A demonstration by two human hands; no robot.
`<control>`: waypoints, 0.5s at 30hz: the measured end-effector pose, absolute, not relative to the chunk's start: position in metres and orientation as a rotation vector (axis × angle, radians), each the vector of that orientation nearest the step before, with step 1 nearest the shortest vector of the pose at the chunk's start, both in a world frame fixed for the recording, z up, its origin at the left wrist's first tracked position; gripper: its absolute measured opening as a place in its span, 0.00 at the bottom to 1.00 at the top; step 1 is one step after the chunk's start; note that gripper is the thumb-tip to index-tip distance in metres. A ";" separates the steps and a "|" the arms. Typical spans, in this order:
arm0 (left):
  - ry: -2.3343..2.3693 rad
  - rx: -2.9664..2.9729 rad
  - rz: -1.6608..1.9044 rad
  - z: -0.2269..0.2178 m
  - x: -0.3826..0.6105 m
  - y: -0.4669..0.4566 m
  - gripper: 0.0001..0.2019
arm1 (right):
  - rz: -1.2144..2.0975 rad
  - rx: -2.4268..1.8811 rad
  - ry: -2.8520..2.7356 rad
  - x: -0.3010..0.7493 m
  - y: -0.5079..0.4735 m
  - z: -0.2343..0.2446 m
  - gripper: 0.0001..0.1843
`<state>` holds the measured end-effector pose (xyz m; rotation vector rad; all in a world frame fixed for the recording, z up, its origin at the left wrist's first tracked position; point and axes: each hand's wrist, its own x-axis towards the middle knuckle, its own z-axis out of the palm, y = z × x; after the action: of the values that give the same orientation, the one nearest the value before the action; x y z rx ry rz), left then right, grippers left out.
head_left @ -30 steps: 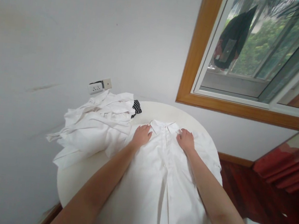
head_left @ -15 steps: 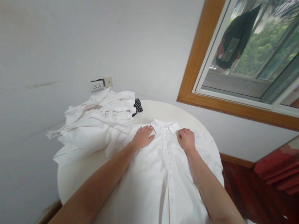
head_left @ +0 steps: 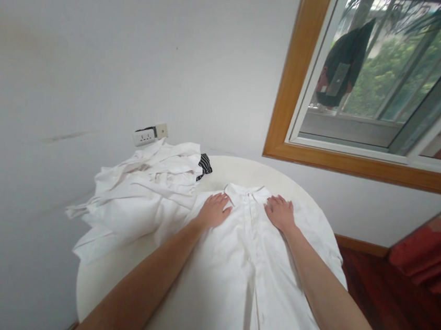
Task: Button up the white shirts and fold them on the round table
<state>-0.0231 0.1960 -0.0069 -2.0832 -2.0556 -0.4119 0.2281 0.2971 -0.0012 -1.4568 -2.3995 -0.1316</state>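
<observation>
A white button-up shirt (head_left: 229, 271) lies front side up over a round white table (head_left: 239, 168), its collar (head_left: 246, 192) pointing to the far edge. My left hand (head_left: 214, 211) rests flat on the shirt's left shoulder, close beside the collar, with fingers stretched out. On the other side of the collar, my right hand (head_left: 280, 212) also lies flat on the cloth, fingers extended. Neither hand grips the fabric. The shirt's lower part runs out of view at the bottom, partly behind my forearms.
Rumpled white clothes (head_left: 142, 193) are heaped on the table's left side, against the wall. A black-and-white striped cloth (head_left: 204, 166) pokes out behind them. A power socket (head_left: 144, 136) is on the wall. A wood-framed window (head_left: 281, 113) and red curtain (head_left: 431, 260) are at the right.
My right hand has flattened, its fingers now more stretched out, and shifted slightly right on the shirt. My left hand stays by the collar. The view has tilted a little.
</observation>
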 end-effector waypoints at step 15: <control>-2.076 -2.104 -0.425 -0.005 -0.022 0.196 0.24 | -0.048 -1.597 -2.340 0.238 0.305 -0.002 0.27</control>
<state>-0.0222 0.1960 -0.0052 -2.1036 -2.0755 -0.4252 0.2380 0.3053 -0.0020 -1.5973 -2.3397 -0.0485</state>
